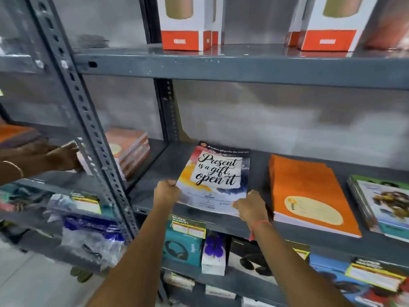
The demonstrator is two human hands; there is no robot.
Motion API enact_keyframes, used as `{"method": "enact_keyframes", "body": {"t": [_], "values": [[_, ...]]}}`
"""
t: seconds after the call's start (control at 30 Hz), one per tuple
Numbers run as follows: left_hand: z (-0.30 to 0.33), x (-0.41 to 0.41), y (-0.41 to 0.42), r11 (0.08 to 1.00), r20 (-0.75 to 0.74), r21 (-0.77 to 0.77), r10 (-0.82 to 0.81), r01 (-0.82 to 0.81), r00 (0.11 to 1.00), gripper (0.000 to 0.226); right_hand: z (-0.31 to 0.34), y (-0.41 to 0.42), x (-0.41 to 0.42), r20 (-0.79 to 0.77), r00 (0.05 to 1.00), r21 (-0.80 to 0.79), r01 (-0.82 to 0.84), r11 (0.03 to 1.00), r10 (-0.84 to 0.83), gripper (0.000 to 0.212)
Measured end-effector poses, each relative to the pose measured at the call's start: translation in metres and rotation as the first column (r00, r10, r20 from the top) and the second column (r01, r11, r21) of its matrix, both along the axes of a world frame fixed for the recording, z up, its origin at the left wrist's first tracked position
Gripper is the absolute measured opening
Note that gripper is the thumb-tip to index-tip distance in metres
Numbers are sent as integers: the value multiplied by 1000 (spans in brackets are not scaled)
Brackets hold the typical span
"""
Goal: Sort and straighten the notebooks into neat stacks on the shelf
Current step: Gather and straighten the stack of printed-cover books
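Note:
A stack of notebooks (pixel 215 173) with a "Present is a gift, open it" cover lies on the grey metal shelf (pixel 155 173), its near edge at the shelf's front lip. My left hand (pixel 166 192) grips its near left corner. My right hand (pixel 251 206) holds its near right corner. To the right lies an orange notebook stack (pixel 309 191), slightly skewed. Further right is a stack with a green-edged picture cover (pixel 385 204), partly cut off by the frame edge.
Another person's hand (pixel 62 157) reaches between the uprights to an orange-red notebook pile (pixel 128 149) in the left bay. A slotted upright (pixel 88 120) divides the bays. White-and-orange boxes (pixel 186 23) stand on the shelf above; headphone boxes (pixel 183 244) fill the shelf below.

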State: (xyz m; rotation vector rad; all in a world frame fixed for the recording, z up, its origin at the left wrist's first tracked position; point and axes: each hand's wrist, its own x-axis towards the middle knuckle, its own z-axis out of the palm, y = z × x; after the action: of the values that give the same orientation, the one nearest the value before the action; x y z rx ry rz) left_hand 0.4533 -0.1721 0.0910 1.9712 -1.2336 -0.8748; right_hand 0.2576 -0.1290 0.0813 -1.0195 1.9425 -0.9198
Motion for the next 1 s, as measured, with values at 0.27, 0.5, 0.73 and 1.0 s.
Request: {"method": "enact_keyframes", "body": {"t": [0.27, 0.5, 0.73, 1.0], "values": [[-5, 5, -6, 983, 362, 166, -133, 76, 923, 40, 1, 6, 5, -318, 940, 60, -111, 992, 124, 58], [25, -35, 10, 999, 505, 16, -50, 49, 862, 37, 23, 23, -23, -358, 933, -156, -93, 983, 31, 44], [42, -183, 21, 954, 535, -108, -182, 280, 825, 37, 46, 52, -149, -393, 882, -348, 121, 930, -261, 38], [40, -461, 94, 655, 530, -132, -588, 744, 611, 31, 33, 137, -395, -358, 774, -254, 458, 852, -523, 36]]}}
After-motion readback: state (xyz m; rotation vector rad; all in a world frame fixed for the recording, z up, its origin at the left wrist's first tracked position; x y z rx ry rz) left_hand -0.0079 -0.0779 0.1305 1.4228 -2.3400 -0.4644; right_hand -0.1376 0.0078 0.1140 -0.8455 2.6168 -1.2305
